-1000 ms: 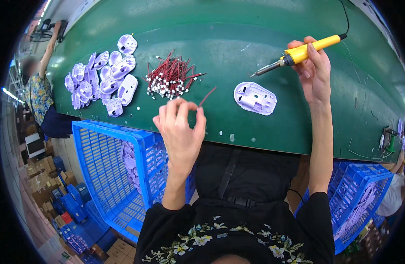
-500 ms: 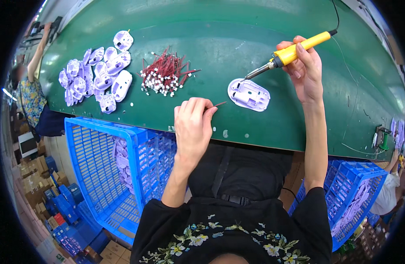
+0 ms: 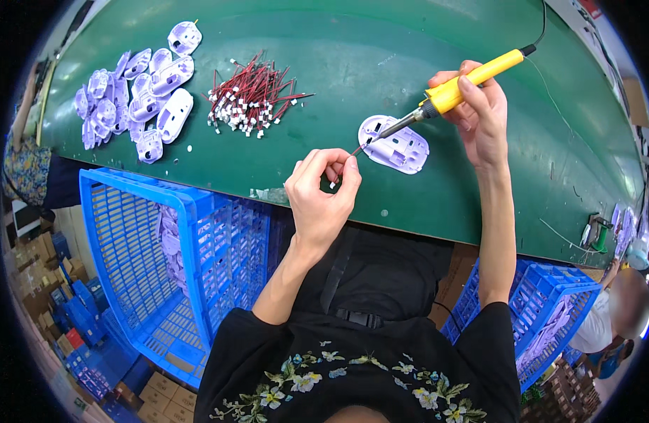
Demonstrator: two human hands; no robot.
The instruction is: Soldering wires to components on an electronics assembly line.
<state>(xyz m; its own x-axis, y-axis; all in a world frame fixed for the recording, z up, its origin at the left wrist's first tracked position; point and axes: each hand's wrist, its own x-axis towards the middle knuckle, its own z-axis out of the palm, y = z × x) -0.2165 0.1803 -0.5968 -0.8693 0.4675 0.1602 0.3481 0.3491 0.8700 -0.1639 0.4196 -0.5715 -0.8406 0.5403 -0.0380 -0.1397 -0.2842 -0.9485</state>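
— Which step is in hand?

— Soldering a lead, by the look of it. A pale lilac plastic housing (image 3: 396, 144) lies on the green surface (image 3: 381, 42). The left hand (image 3: 323, 194) pinches a thin red wire (image 3: 357, 149) between thumb and fingertips, its free end reaching the housing's near left edge. The right hand (image 3: 479, 113) has a clenched grip around the yellow handle of a soldering iron (image 3: 448, 95), whose tip touches the housing at that same edge, right by the wire end.

— What lies around the housing?

— To its left, a heap of red wires with white connectors (image 3: 252, 95); farther left, a pile of matching lilac housings (image 3: 137, 95). A blue crate (image 3: 169, 261) stands below the surface edge.

— What does the next move call for?

— Probably holding wire and tip steady together at the joint.
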